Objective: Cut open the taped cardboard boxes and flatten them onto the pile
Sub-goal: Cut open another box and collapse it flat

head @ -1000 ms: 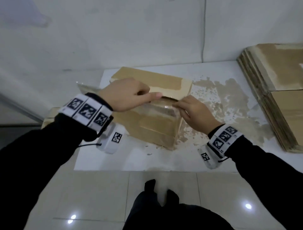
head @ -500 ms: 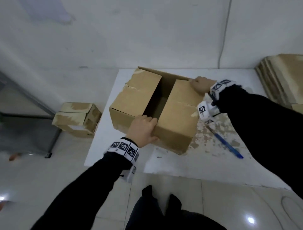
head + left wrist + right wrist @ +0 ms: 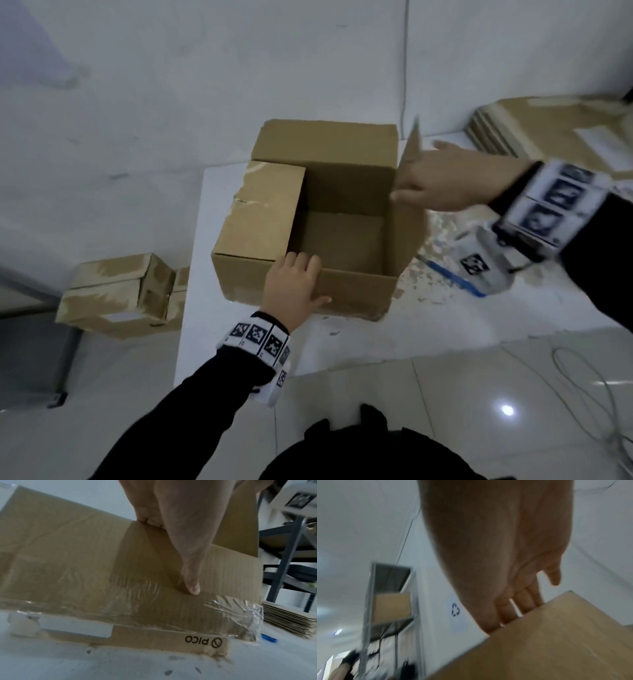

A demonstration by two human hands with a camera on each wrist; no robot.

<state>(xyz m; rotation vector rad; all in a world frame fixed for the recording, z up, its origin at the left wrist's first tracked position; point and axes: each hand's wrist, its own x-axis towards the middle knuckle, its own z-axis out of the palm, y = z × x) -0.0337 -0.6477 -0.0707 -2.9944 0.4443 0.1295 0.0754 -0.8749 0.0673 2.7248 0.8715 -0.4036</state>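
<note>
A: Cardboard box point(image 3: 342, 219) sits open-topped on the white surface point(image 3: 342, 342). Our left hand point(image 3: 294, 291) grips the near wall, fingers hooked over the rim, thumb flat outside. Our right hand point(image 3: 442, 185) rests, fingers extended, on the upright right flap point(image 3: 411, 192).

B: Risk: clear tape point(image 3: 223, 609) along the bottom seam looks uncut. If we press to flatten, the walls may buckle or tear. The blue cutter point(image 3: 455, 277) lies just beside the box.

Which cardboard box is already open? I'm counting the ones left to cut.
The large box on the white table, held by both hands: its flaps are up and the inside shows. The boxes on the floor to the left remain closed.
</note>
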